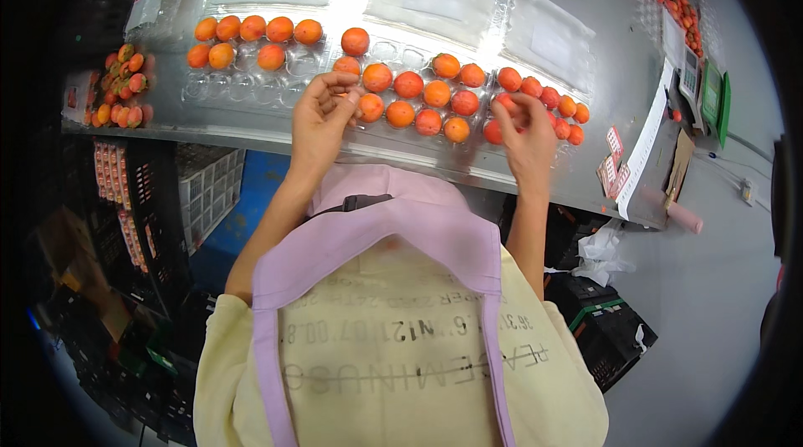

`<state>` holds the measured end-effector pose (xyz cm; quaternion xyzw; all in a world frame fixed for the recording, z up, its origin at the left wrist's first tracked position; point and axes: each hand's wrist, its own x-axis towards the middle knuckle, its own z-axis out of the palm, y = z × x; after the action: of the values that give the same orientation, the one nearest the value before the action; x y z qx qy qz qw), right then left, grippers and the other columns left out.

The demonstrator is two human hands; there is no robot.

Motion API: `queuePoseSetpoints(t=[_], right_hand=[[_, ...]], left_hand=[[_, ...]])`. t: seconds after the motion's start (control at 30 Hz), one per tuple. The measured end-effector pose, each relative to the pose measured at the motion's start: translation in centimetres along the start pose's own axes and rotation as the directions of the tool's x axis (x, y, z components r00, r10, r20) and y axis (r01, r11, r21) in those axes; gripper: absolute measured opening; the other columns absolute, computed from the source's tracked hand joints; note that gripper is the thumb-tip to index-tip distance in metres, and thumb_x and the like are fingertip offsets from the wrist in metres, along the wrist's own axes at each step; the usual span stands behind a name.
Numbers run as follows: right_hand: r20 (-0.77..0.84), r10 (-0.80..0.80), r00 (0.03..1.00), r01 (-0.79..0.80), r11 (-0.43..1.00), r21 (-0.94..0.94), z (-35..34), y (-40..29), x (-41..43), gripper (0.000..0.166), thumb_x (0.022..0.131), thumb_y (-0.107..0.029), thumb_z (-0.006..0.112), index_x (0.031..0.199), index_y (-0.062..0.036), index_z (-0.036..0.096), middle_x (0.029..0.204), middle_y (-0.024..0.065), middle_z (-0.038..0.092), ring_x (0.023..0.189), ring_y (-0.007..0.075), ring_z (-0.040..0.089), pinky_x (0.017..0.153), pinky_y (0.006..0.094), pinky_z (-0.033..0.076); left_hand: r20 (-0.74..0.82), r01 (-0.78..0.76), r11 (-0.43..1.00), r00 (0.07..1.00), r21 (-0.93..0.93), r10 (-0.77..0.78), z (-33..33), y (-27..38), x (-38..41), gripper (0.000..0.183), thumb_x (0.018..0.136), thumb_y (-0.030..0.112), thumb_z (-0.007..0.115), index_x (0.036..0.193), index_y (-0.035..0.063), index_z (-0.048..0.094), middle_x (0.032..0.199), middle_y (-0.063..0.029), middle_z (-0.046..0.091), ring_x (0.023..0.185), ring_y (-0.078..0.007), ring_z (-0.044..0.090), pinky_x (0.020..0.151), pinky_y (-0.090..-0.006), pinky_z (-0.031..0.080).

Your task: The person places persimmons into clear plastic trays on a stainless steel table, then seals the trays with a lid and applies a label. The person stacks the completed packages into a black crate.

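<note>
Three clear plastic clamshell trays lie with raised lids on a metal worktop. Round orange-red fruits, apparently tomatoes, sit in their cups. My left hand (323, 118) has curled fingers at the left edge of the middle tray (384, 47), close beside an orange fruit (371, 107); whether it grips one is hidden. Over the left side of the right tray, my right hand (528, 136) bends its thumb and fingers around a red fruit (504, 102). Blur hides whether they grip it. The left tray (219, 89) has fruit in its two far rows and bare cups in its near row.
Loose fruits (125, 86) are piled at the worktop's (389, 151) left end. To the right lie small printed labels (611, 168), a paper strip (646, 139), a scale (690, 77) and a green device (712, 92). Below stand a white crate (210, 196) and a black crate (605, 328).
</note>
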<state>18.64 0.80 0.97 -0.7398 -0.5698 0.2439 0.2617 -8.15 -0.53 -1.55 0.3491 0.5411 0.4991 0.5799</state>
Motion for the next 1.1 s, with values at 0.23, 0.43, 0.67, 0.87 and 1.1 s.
queuePoseSetpoints(t=[0.23, 0.43, 0.67, 0.87, 1.1], right_hand=[[0.093, -0.591, 0.801, 0.597, 0.801, -0.053, 9.6, -7.7, 4.0, 0.037, 0.07, -0.033, 0.073, 0.087, -0.0017, 0.061, 0.079, 0.0111, 0.064, 0.075, 0.0238, 0.062, 0.064, 0.034, 0.047], [0.265, -0.504, 0.822, 0.568, 0.761, -0.314, 14.7, -10.9, 5.2, 0.044, 0.063, -0.041, 0.075, 0.074, -0.0023, 0.057, 0.062, 0.0109, 0.061, 0.059, 0.0265, 0.062, 0.053, 0.0388, 0.047], [0.255, -0.363, 0.896, 0.428, 0.859, -0.282, 14.0, -12.1, 5.2, 0.037, 0.066, -0.034, 0.066, 0.079, 0.0002, 0.059, 0.064, 0.0108, 0.062, 0.058, 0.0256, 0.062, 0.054, 0.0365, 0.048], [0.325, -0.458, 0.827, 0.396, 0.886, 0.243, 9.2, -13.9, 0.5, 0.038, 0.067, -0.025, 0.071, 0.098, -0.0056, 0.061, 0.083, 0.0092, 0.062, 0.073, 0.0225, 0.06, 0.065, 0.0314, 0.05], [0.302, -0.422, 0.855, 0.241, 0.838, 0.49, 8.8, -13.5, -3.8, 0.038, 0.073, -0.016, 0.071, 0.106, -0.0036, 0.057, 0.097, 0.0061, 0.06, 0.085, 0.0159, 0.057, 0.071, 0.0272, 0.048]], left_hand=[[-0.12, -0.05, 0.994, 0.992, -0.095, 0.039, -1.5, 0.7, -0.5, 0.019, 0.088, 0.008, 0.058, 0.105, 0.0005, 0.054, 0.09, -0.0063, 0.06, 0.07, -0.0082, 0.054, 0.06, -0.021, 0.043], [-0.124, -0.037, 0.989, 0.992, -0.145, 0.019, -3.3, 0.5, -1.0, 0.017, 0.088, 0.008, 0.058, 0.103, 0.0006, 0.055, 0.091, -0.0066, 0.061, 0.069, -0.0083, 0.054, 0.06, -0.0206, 0.043], [-0.069, 0.0, 0.99, 0.998, -0.143, -0.01, -5.1, 0.9, -0.3, 0.018, 0.088, 0.01, 0.059, 0.104, 0.0018, 0.055, 0.093, -0.0065, 0.062, 0.069, -0.0079, 0.055, 0.06, -0.0201, 0.044], [0.16, 0.228, 0.97, 0.964, -0.089, -0.212, -6.1, 2.4, 0.2, 0.038, 0.094, 0.035, 0.049, 0.113, 0.0028, 0.052, 0.097, -0.0055, 0.06, 0.072, -0.009, 0.057, 0.058, -0.0197, 0.045], [0.435, 0.163, 0.979, 0.895, -0.122, -0.095, -6.5, 3.2, 0.2, 0.037, 0.093, 0.03, 0.052, 0.115, -0.0001, 0.051, 0.099, -0.0065, 0.059, 0.08, -0.0103, 0.055, 0.07, -0.0242, 0.047]])
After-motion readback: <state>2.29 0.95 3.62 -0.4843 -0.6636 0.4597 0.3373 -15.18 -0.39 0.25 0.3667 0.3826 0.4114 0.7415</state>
